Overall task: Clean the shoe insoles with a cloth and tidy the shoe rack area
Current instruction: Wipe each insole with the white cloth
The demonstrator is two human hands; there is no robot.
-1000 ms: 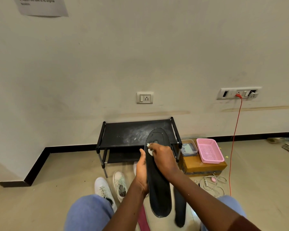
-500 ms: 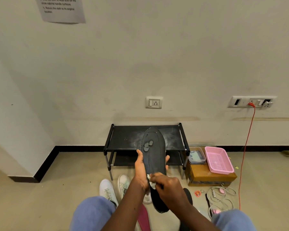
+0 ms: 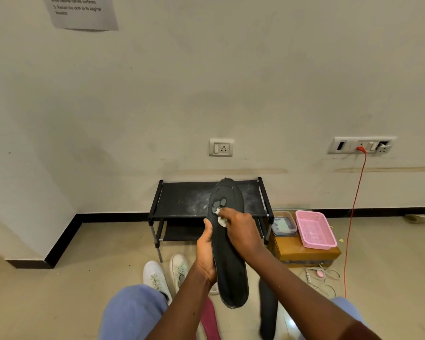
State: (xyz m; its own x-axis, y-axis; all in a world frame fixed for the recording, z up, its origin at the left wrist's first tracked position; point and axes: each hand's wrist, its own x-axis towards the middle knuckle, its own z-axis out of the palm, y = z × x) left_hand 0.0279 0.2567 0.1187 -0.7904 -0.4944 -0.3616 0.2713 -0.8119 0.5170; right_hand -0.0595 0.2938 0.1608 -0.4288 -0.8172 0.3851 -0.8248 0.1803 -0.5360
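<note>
The black shoe rack (image 3: 187,200) stands against the wall. Right of the rack, a cardboard box (image 3: 302,252) carries a pink basket (image 3: 314,229). White sneakers (image 3: 155,276) lie before the rack. The black insole (image 3: 231,266) is held in front of the rack, its long axis running toe-first toward it and hiding part of the top shelf. The left hand (image 3: 205,256) grips its edge; the right hand (image 3: 241,231) pinches a white cloth (image 3: 221,220) against it.

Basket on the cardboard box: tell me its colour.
The basket is pink, with a perforated base; head view shows it best.

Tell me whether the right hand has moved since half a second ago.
Yes. The right hand with the cloth has slid up the insole to the grey patches, now level with the top shelf of the shoe rack.
</note>
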